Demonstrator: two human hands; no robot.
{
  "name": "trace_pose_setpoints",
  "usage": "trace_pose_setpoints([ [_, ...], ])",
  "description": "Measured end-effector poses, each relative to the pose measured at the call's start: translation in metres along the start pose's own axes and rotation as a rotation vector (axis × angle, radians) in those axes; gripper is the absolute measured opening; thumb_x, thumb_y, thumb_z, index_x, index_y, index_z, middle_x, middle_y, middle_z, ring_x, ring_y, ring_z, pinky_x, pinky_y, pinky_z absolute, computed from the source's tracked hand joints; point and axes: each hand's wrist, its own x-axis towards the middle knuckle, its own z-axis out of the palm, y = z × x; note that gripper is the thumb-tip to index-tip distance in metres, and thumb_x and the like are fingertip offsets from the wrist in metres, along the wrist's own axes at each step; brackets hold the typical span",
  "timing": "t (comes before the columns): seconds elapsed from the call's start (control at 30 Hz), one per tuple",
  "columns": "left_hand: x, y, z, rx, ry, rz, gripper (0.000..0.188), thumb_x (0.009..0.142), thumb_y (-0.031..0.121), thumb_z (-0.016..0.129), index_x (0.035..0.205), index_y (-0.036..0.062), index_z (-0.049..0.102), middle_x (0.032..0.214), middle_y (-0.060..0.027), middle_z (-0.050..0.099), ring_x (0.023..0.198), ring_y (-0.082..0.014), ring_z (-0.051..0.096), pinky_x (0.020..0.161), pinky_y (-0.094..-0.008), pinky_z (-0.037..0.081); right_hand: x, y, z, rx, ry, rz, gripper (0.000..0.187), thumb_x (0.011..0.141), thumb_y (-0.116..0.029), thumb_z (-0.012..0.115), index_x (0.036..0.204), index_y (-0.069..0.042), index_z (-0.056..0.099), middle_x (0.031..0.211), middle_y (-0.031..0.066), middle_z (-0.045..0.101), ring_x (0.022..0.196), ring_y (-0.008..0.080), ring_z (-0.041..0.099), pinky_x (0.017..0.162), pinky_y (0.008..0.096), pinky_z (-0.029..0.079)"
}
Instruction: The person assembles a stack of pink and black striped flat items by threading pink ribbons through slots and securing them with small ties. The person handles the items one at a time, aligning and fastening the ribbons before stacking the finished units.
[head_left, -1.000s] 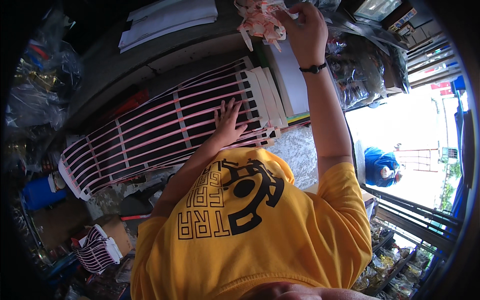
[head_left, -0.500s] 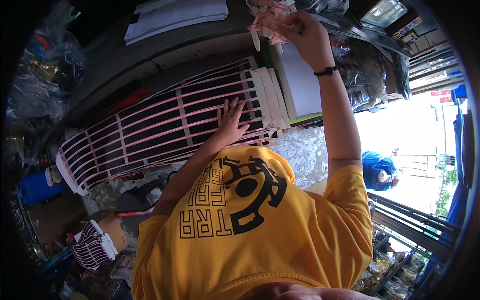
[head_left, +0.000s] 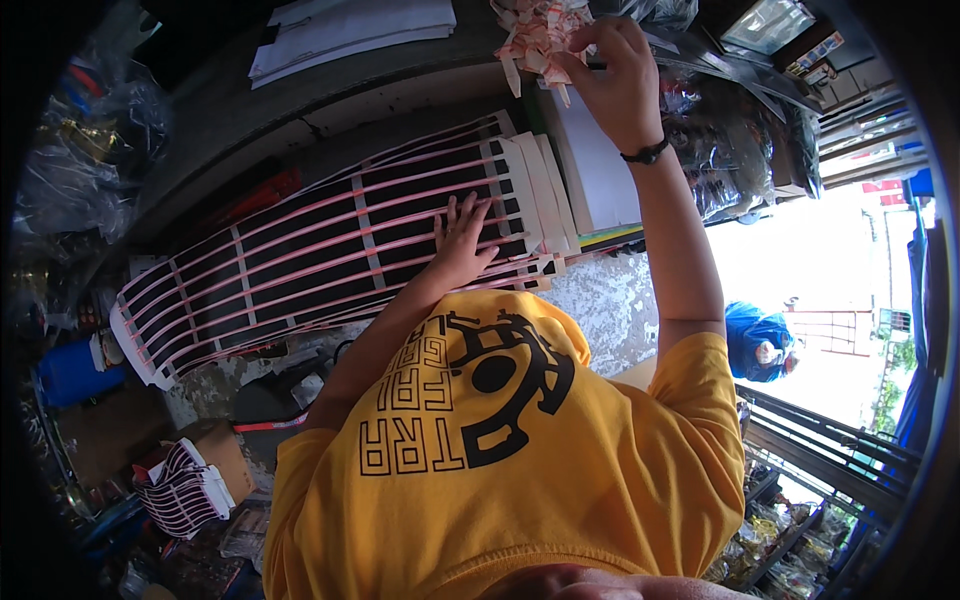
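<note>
My left hand [head_left: 462, 243] lies flat, fingers spread, on a stack of long black sheets [head_left: 305, 236] crossed by pink-and-white strips and grey bands. Pale end flaps [head_left: 542, 190] stick out at the stack's right end. At the top of the view, my raised right hand [head_left: 618, 85] is at the edge of a heap of crumpled pink-and-white strip pieces [head_left: 540, 40]. Its thumb and forefinger are a little apart, and I see nothing held between them. A dark band circles that wrist.
White papers [head_left: 350, 38] rest on the dark bench. A white sheet stack [head_left: 600, 165] lies right of the black sheets. Clear plastic bags [head_left: 740, 150] crowd the right; a blue container [head_left: 80, 375] is at left. A smaller striped bundle [head_left: 182, 490] sits low left. A person in blue [head_left: 757, 343] is outside.
My right thumb and forefinger have parted slightly, and the hand has shifted a little left at the strip heap. My left hand has stayed on the sheets.
</note>
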Motion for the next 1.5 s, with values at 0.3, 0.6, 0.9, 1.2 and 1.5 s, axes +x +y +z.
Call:
trace_pose_setpoints([
  [0.3,0.000,0.000,0.000,0.019,0.000,0.005,0.091,0.080,0.030,0.075,0.152,0.0189,0.021,0.159,-0.0157,0.015,0.146,-0.0485,0.008,0.110,-0.0710,0.009,0.000,-0.004,0.015,-0.118,0.073,-0.107,0.009,0.078,-0.015,0.073,0.086,-0.017,0.074,0.092,0.0042,0.059,0.090,0.0263,0.058,0.079,0.0392,0.049],
  [0.6,-0.001,0.002,-0.002,0.004,-0.006,0.001,0.092,0.080,0.029,0.075,0.153,0.0193,0.020,0.160,-0.0149,0.014,0.146,-0.0484,0.007,0.111,-0.0707,0.009,0.008,-0.025,-0.007,-0.266,-0.100,-0.055,0.018,0.078,-0.020,0.073,0.096,-0.023,0.077,0.104,0.0050,0.062,0.098,0.0285,0.059,0.082,0.0411,0.050],
  [0.9,0.001,0.001,0.000,0.016,-0.021,-0.011,0.092,0.081,0.030,0.074,0.153,0.0198,0.019,0.160,-0.0148,0.013,0.146,-0.0478,0.007,0.111,-0.0698,0.007,-0.015,-0.031,-0.016,0.290,0.237,0.206,0.021,0.082,0.003,0.067,0.099,-0.007,0.074,0.101,0.0033,0.062,0.080,0.0117,0.060,0.071,0.0246,0.048],
  [1.2,-0.001,-0.002,0.003,0.035,-0.007,-0.005,0.090,0.083,0.035,0.071,0.154,0.0190,0.018,0.160,-0.0153,0.012,0.147,-0.0462,0.006,0.112,-0.0682,0.006,-0.189,-0.064,0.023,0.177,-0.589,0.493,0.020,0.079,-0.015,0.072,0.098,-0.009,0.070,0.095,0.0106,0.064,0.089,0.0299,0.062,0.078,0.0399,0.051],
  [1.5,-0.008,0.007,0.015,0.316,0.136,0.053,0.062,0.101,0.039,0.039,0.152,0.0055,0.026,0.159,-0.0189,0.020,0.146,-0.0451,0.016,0.112,-0.0657,0.012,-0.216,-0.047,0.064,0.003,-0.789,0.365,0.011,0.085,-0.016,0.061,0.085,-0.006,0.065,0.091,0.0120,0.065,0.095,0.0329,0.060,0.088,0.0438,0.047],
])
